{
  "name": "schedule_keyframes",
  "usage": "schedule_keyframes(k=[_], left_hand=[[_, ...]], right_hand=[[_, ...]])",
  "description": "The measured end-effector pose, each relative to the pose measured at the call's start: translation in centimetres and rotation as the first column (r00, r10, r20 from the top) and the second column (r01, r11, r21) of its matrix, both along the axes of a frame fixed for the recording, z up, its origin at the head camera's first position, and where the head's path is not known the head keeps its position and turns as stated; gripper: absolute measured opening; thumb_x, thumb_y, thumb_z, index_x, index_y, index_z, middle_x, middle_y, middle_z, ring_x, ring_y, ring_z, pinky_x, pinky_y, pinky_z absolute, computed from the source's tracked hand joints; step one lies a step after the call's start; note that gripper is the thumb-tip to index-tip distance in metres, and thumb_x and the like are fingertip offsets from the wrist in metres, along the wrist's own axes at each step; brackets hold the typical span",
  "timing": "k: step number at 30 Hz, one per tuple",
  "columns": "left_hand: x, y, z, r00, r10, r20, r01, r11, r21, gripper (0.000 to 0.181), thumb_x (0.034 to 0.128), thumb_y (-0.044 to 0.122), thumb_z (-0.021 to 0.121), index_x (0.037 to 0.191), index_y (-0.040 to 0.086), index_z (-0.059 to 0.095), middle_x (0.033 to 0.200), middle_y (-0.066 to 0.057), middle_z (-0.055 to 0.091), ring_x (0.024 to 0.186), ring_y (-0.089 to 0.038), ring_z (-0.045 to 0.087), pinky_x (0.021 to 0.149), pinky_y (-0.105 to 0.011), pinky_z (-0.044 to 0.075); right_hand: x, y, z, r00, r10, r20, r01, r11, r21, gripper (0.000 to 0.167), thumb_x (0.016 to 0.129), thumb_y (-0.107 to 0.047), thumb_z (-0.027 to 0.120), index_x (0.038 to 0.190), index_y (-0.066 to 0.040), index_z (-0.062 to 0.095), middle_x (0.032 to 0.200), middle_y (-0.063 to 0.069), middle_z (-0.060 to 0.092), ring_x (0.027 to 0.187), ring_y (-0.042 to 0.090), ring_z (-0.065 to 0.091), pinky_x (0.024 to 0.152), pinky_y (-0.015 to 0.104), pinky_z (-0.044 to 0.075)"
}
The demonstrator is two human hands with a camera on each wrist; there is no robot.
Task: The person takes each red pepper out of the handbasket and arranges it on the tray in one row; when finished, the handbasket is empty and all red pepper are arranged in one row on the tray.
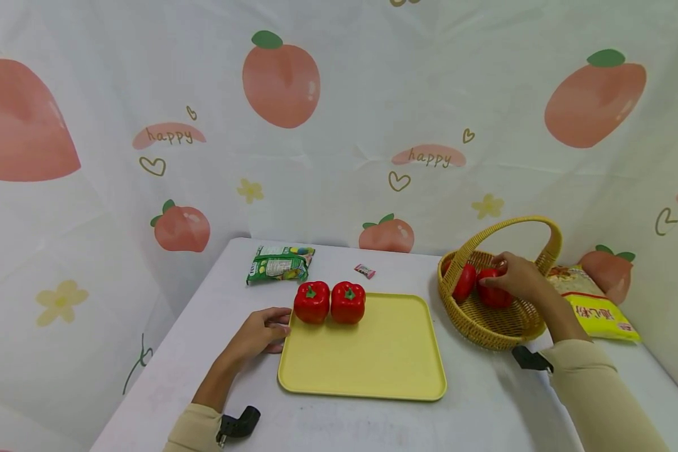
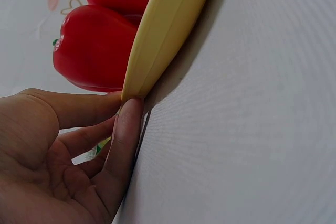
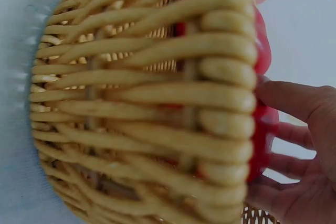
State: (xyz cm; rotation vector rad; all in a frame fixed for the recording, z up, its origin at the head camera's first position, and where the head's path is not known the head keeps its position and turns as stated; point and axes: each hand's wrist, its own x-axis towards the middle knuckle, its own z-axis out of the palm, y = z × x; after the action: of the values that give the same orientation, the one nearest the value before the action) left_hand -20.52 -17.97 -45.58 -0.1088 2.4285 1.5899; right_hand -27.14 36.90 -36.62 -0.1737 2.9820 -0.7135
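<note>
My left hand (image 1: 260, 333) is at the left edge of a yellow tray (image 1: 367, 361). In the left wrist view, its thumb and a finger pinch the tray's rim (image 2: 157, 40). Two red bell peppers (image 1: 312, 302) stand side by side in the tray's far left corner. My right hand (image 1: 518, 276) reaches into a woven basket (image 1: 494, 342) and grips a red bell pepper (image 1: 494, 296). Another red bell pepper (image 1: 464, 282) lies left of it in the basket. The basket wall (image 3: 142, 93) hides much of the held pepper in the right wrist view.
A green snack packet (image 1: 280, 263) lies behind the tray at the left. A small pink wrapped piece (image 1: 365, 271) is near the table's back edge. To the basket's right lies a yellow food bag (image 1: 599, 314). The basket's tall handle (image 1: 508, 226) arches over it.
</note>
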Motion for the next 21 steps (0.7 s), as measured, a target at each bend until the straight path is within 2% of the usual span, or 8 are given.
schedule_keyframes(k=[4,11,16,21], left_hand=[[0.0,0.0,0.0,1.000,-0.001,0.000,0.001,1.000,-0.001,0.051,0.0974,0.011,0.074,0.146,0.003,0.061,0.126,-0.011,0.069,0.098,-0.018,0.071,0.077,-0.034,0.066],[0.0,0.0,0.0,1.000,0.003,0.007,-0.003,1.000,-0.003,0.050,0.0980,0.010,0.073,0.146,0.003,0.061,0.126,-0.012,0.069,0.097,-0.018,0.071,0.076,-0.034,0.066],[0.0,0.0,0.0,1.000,-0.003,0.003,0.003,1.000,0.003,0.050,0.0979,0.010,0.074,0.146,0.003,0.061,0.126,-0.012,0.068,0.097,-0.017,0.071,0.077,-0.034,0.066],[0.0,-0.1,0.1,1.000,-0.005,0.004,0.005,1.000,0.009,0.051,0.0981,0.010,0.073,0.147,0.003,0.060,0.128,-0.012,0.068,0.098,-0.018,0.071,0.077,-0.034,0.066]], right_hand=[[0.6,0.0,0.0,1.000,-0.007,-0.023,0.007,1.000,0.010,0.076,0.096,-0.034,0.077,0.144,0.014,0.044,0.128,0.041,0.059,0.115,0.054,0.061,0.091,0.063,0.058],[1.8,-0.1,0.0,0.997,-0.021,-0.071,0.025,0.998,0.055,0.088,0.095,-0.040,0.078,0.149,0.019,0.040,0.131,0.045,0.054,0.116,0.055,0.056,0.095,0.067,0.056],[3.1,-0.1,0.1,0.996,-0.019,-0.091,0.025,0.998,0.056,0.089,0.095,-0.043,0.079,0.151,0.014,0.040,0.139,0.043,0.052,0.119,0.056,0.056,0.096,0.070,0.055],[4.4,-0.2,0.3,0.988,-0.009,-0.152,0.015,0.999,0.035,0.087,0.094,-0.043,0.080,0.151,0.012,0.043,0.141,0.041,0.052,0.121,0.057,0.055,0.096,0.072,0.054]])
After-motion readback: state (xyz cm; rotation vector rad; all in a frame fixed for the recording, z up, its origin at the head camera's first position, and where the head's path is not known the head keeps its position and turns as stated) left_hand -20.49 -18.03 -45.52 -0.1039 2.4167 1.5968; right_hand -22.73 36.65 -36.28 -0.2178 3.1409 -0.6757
